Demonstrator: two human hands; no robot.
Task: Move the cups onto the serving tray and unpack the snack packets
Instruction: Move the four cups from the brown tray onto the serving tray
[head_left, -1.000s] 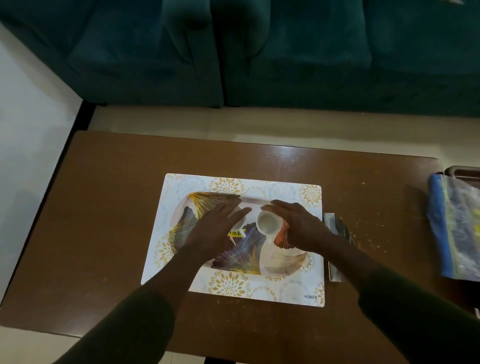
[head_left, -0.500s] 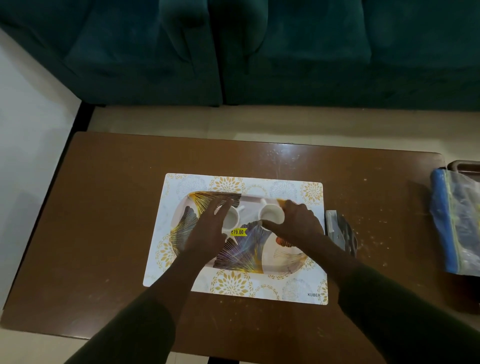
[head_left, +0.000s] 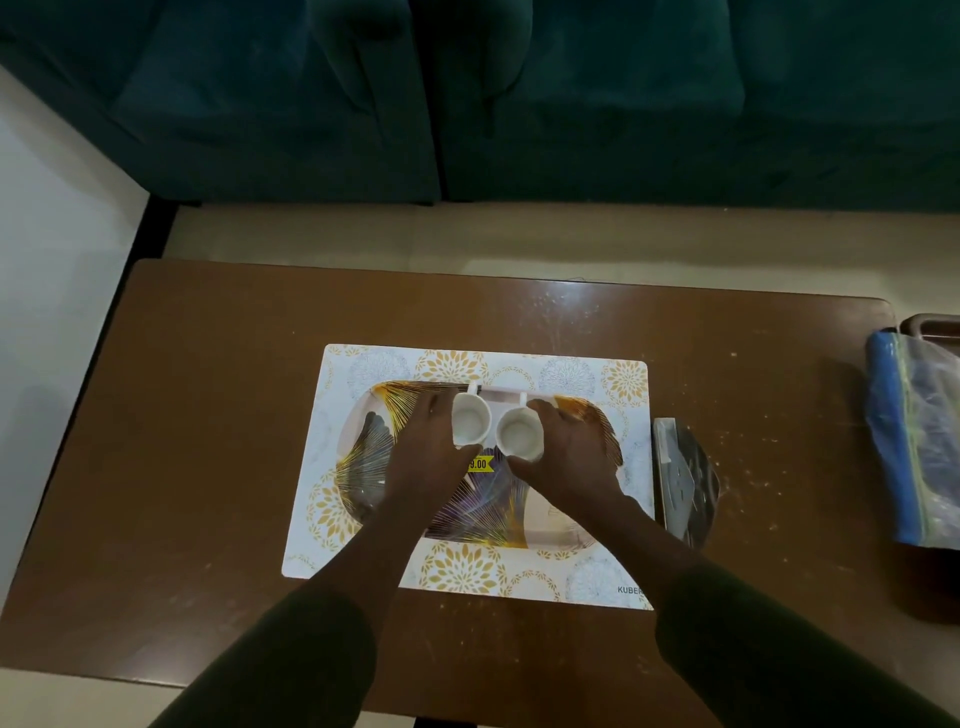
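Fingers (head_left: 441, 415) of the left hand (head_left: 428, 457) curl round the left cup (head_left: 470, 426), holding it by its side, and the right hand (head_left: 569, 457) does the same with the right cup (head_left: 519, 434), thumb at the near side of the rim. Both white cups are upright and look empty, standing side by side, very close together (I cannot tell whether they touch), at the far middle of the serving tray (head_left: 363, 467). Each has its little handle pointing away toward the sofa (head_left: 467, 104). Whether the cups are resting on the tray or just above it I cannot tell.

That tray is printed with gold and purple fan leaves and carries a yellow price sticker (head_left: 480, 464), partly hidden by the left hand. It lies on a pale placemat (head_left: 467, 571) with gold flower rounds, which lies in the middle of the brown bench (head_left: 208, 415). Just off the right edge of the mat lies a silvery snack packet (head_left: 683, 483), flat on the bench. Well apart, at the right end, sits a clear plastic bag (head_left: 919, 447) with a blue edge, its contents too blurred to name, with a brown rim showing behind it. Dark sleeves cover both forearms, and pale crumbs or scuffs speckle the bench top
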